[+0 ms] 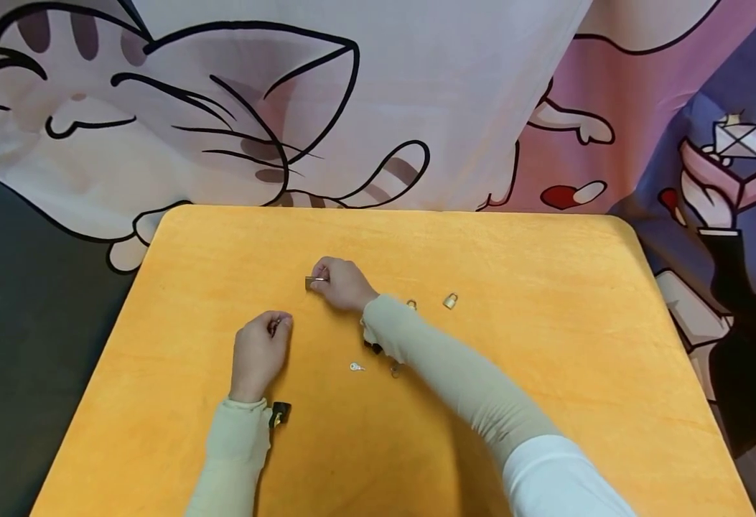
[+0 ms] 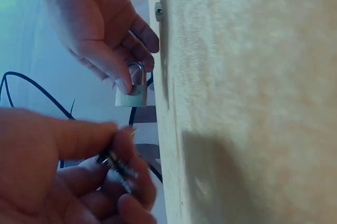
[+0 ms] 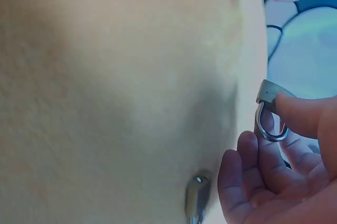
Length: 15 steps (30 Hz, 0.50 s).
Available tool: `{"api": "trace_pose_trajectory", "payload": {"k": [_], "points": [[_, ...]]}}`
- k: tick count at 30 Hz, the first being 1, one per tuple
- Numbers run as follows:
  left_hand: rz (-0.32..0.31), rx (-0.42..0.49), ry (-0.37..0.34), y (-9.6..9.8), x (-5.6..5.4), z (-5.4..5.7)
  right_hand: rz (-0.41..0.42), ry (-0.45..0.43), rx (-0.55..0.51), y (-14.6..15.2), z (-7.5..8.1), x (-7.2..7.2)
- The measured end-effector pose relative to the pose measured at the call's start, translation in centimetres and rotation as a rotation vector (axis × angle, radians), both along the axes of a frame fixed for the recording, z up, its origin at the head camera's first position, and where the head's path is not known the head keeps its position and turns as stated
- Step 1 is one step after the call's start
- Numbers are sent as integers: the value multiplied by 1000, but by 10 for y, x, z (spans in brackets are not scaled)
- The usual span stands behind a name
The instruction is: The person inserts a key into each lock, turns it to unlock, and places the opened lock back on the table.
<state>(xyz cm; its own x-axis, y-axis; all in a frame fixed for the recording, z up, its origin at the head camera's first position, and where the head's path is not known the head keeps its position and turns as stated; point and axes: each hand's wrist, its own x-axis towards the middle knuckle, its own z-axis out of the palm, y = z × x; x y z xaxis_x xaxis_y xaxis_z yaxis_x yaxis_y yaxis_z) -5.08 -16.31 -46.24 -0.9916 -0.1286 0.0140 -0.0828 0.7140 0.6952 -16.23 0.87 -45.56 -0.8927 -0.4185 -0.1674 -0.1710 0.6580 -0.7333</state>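
Observation:
A small brass-coloured padlock (image 1: 313,283) with a silver shackle is pinched between the thumb and fingers of my right hand (image 1: 347,286), above the far middle of the table. In the right wrist view the padlock (image 3: 269,93) has its shackle toward the fingers. My left hand (image 1: 258,357), lower and to the left, pinches small metal keys (image 2: 117,165), mostly hidden by the fingers. In the left wrist view the held padlock (image 2: 131,98) is just beyond these keys.
On the yellow table (image 1: 177,359) a loose padlock (image 1: 451,301) lies right of my right wrist. Another padlock (image 1: 411,304) is partly covered by the sleeve. A small silver key (image 1: 357,367) lies between the arms, near a small metal piece (image 1: 395,369). A printed curtain (image 1: 455,108) hangs behind.

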Motion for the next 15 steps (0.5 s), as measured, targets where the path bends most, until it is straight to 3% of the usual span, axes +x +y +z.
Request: {"api": "trace_pose_trajectory", "payload": {"k": [6, 11, 15], "points": [[72, 94, 101, 1, -6, 6, -50, -66, -113, 14, 5, -3], [71, 137, 133, 5, -10, 13, -93, -86, -167, 27, 7, -1], [75, 174, 158, 9, -15, 18, -128, -150, -254, 39, 10, 5]]}}
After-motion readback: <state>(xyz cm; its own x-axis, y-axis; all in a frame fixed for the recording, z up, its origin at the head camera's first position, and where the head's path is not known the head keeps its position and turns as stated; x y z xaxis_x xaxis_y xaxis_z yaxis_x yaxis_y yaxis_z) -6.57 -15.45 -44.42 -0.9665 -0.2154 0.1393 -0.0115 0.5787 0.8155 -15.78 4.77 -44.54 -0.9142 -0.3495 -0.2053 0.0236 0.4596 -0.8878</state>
